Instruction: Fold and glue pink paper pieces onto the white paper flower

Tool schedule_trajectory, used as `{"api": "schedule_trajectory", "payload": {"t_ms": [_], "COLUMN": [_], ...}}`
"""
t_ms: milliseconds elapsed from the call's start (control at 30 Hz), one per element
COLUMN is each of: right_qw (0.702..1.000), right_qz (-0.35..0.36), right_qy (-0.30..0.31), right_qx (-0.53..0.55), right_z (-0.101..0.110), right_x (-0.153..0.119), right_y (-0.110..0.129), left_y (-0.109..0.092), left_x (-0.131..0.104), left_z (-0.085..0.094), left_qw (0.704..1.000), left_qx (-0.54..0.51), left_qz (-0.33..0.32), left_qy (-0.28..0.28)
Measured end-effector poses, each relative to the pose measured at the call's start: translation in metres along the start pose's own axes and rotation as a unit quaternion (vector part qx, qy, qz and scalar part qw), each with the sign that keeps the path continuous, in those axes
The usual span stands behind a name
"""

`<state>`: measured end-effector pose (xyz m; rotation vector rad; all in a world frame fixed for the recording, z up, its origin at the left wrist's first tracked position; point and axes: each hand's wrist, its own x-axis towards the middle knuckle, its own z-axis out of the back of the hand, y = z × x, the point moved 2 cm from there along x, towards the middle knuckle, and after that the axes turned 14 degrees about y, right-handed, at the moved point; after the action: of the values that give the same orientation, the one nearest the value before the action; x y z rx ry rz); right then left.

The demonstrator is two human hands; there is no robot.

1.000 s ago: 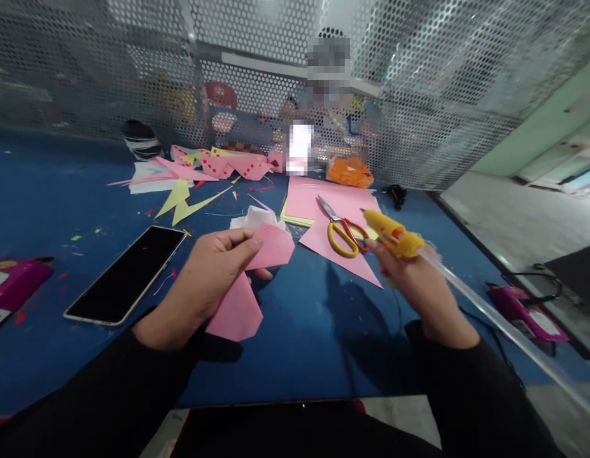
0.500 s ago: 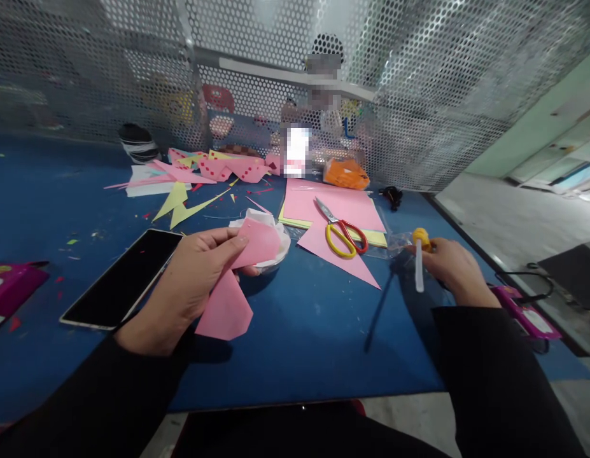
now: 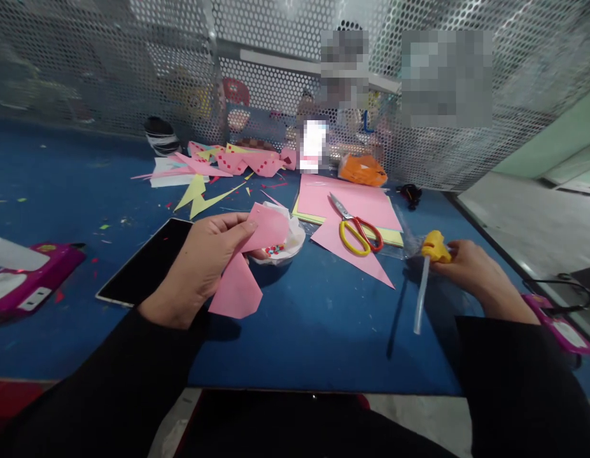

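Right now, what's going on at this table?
The left hand pinches a pink paper cutout, partly in front of a white dish of small coloured pieces. The right hand holds a yellow glue gun, a clear glue stick jutting from it. Scissors lie on pink paper between the hands; a phone rests at left.

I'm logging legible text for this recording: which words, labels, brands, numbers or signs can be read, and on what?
No text can be read.
Left purple device: markings too blurred to read.
Right purple device: markings too small and blurred.
Bright screen: pixelated, nothing readable.
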<state>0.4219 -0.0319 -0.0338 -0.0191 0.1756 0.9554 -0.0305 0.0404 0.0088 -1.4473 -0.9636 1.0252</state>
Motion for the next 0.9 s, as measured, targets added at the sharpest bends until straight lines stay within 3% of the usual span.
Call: {"api": "schedule_trajectory", "payload": {"t_ms": [133, 233, 267, 367, 433, 500, 600, 733, 900], "right_qw": [0.998, 0.983, 0.974, 0.934, 0.888, 0.838, 0.789, 0.785, 0.778], "right_qz": [0.037, 0.11, 0.146, 0.315, 0.435, 0.533, 0.612, 0.615, 0.608], "right_qy": [-0.007, -0.121, -0.159, -0.166, -0.122, -0.082, -0.041, -0.011, -0.013], "right_qx": [-0.047, -0.086, -0.071, 0.038, 0.09, 0.088, 0.021, -0.068, -0.159], "right_z": [0.008, 0.035, 0.047, 0.075, 0.082, 0.079, 0.061, 0.034, 0.015], "right_x": [-0.014, -0.048, -0.063, -0.102, -0.118, -0.124, -0.116, -0.097, -0.081], "right_y": [-0.009, 0.008, 0.02, 0.077, 0.123, 0.168, 0.223, 0.272, 0.301], "left_y": [0.001, 0.002, 0.002, 0.001, 0.001, 0.002, 0.004, 0.004, 0.003], "left_x": [0.002, 0.004, 0.004, 0.004, 0.003, 0.003, 0.005, 0.006, 0.003], "left_z": [0.007, 0.009, 0.01, 0.011, 0.013, 0.014, 0.015, 0.013, 0.013], "left_qw": [1.0, 0.999, 0.999, 0.997, 0.997, 0.997, 0.996, 0.996, 0.997], "left_qx": [-0.02, -0.032, -0.037, -0.05, -0.056, -0.06, -0.075, -0.076, -0.057], "left_qz": [-0.001, -0.003, -0.006, -0.017, -0.025, -0.03, -0.036, -0.044, -0.037], "left_qy": [-0.013, -0.027, -0.033, -0.052, -0.053, -0.047, -0.039, -0.03, -0.029]}}
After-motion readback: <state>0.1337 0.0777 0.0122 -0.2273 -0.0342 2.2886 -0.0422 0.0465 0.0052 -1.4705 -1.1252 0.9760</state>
